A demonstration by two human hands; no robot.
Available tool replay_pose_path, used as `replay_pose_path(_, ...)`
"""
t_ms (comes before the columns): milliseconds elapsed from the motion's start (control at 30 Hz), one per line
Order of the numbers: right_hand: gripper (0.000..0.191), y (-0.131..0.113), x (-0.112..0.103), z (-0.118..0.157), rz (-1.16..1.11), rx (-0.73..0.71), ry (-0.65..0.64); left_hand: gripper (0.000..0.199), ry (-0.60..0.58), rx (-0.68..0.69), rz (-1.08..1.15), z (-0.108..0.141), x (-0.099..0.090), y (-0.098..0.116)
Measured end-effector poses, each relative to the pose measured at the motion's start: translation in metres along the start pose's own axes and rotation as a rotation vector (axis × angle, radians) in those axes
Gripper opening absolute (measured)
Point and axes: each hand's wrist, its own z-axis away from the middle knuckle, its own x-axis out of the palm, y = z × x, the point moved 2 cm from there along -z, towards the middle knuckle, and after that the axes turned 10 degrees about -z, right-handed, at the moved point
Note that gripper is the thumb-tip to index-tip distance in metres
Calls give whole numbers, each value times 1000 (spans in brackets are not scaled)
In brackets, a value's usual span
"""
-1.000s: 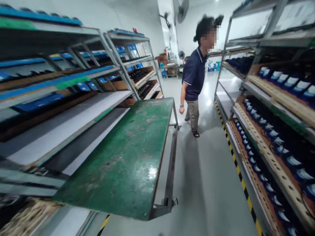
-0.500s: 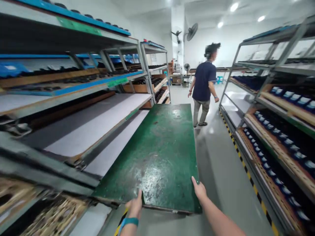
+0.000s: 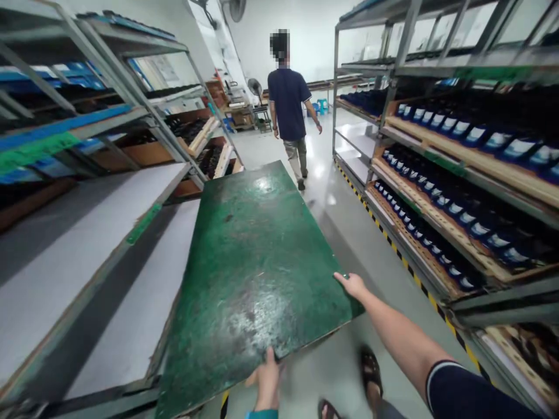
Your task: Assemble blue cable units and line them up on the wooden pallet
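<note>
A large flat green board (image 3: 244, 250), scuffed and shiny, stretches out in front of me at about lower-shelf height. My left hand (image 3: 267, 377) is closed on its near edge, thumb on top and the other fingers underneath, mostly hidden. On the right long edge, close to the near corner, my right hand (image 3: 353, 285) grips the board with its thumb laid over the top. What bears the board from below is hidden. Its left side lies along the white lower shelf (image 3: 126, 326) of the left rack.
A co-worker (image 3: 288, 105) in a dark shirt walks ahead in the aisle. Racks line both sides; the right rack (image 3: 463, 174) holds rows of dark blue items in wooden trays. Black-and-yellow tape (image 3: 393, 250) runs along the floor. A fan (image 3: 254, 87) stands farther back.
My view has turned to the right, and the board now slants across it. Both hands keep their grip. The co-worker has walked farther off, and my feet have come into view.
</note>
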Motion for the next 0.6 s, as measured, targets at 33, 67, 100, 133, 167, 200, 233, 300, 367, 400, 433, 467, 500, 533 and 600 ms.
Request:
replay_pose_path(33,67,2,-10,-9,17,-5,1,56,-82,-68,94,10,9,2)
replay_pose_path(67,68,4,-19,-20,32,-10,3,54,-150,-116,141,19,15,2)
replay_pose_path(100,70,7,-30,-31,46,-14,6,55,-193,-120,110,27,16,3)
replay_pose_path(133,71,9,-40,-42,57,-19,9,57,-224,-82,25,32,14,4)
replay_pose_path(167,73,12,-52,-54,61,-22,11,59,-237,-3,-79,35,7,7)
replay_pose_path(200,75,14,-64,-67,68,-23,13,62,-203,116,-192,35,-5,13)
replay_pose_path(233,77,16,-77,-79,87,-25,20,67,-108,264,-301,32,-21,23)
replay_pose_path(300,79,18,-105,-104,185,-53,70,78,236,542,-464,20,-56,51)
replay_pose_path(367,77,15,-133,-127,311,-101,153,85,552,554,-607,1,-81,83)
replay_pose_path(400,75,11,-145,-136,361,-133,209,86,621,454,-668,-10,-85,96)
replay_pose_path(433,70,6,-154,-141,395,-164,281,85,629,331,-709,-22,-82,107)
replay_pose_path(467,65,-2,-159,-143,420,-198,353,82,586,218,-724,-32,-74,115)
replay_pose_path(500,59,-12,-158,-141,439,-235,419,80,519,142,-717,-41,-60,122)
replay_pose_path(533,56,-23,-150,-133,458,-275,471,79,449,115,-697,-48,-43,126)
replay_pose_path(600,59,-48,-110,-108,465,-359,456,76,367,144,-628,-56,-7,134)
